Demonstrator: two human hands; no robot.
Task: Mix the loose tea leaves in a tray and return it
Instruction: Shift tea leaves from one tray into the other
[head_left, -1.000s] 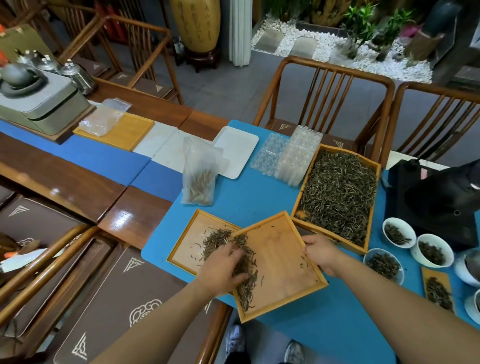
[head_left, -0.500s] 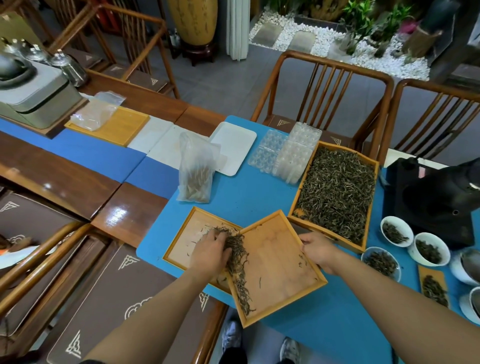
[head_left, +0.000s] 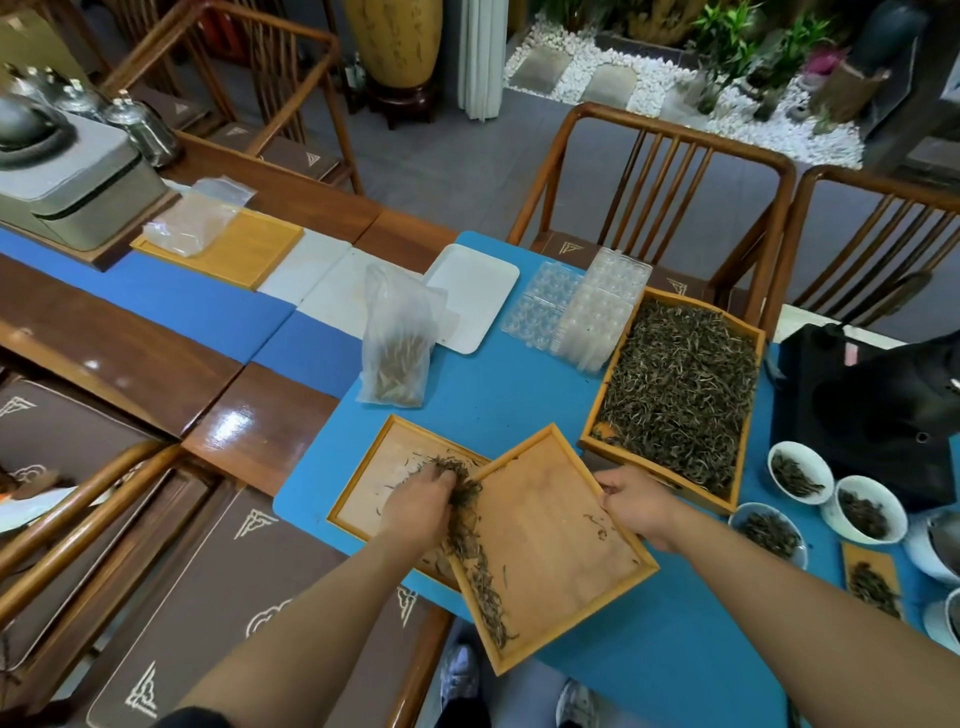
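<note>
Tilting the upper tray (head_left: 550, 540) with our right hand (head_left: 636, 506) clamped on its rim, our left hand (head_left: 418, 512) curls over tea leaves (head_left: 467, 519) beside the lower tray (head_left: 363, 499).

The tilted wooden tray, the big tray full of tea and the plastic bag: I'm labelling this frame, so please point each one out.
tilted wooden tray (head_left: 550, 540), head view, bare wooden floor.
big tray full of tea (head_left: 680, 389), head view, middle of the leaf bed.
plastic bag (head_left: 400, 338), head view, clear front.
</note>
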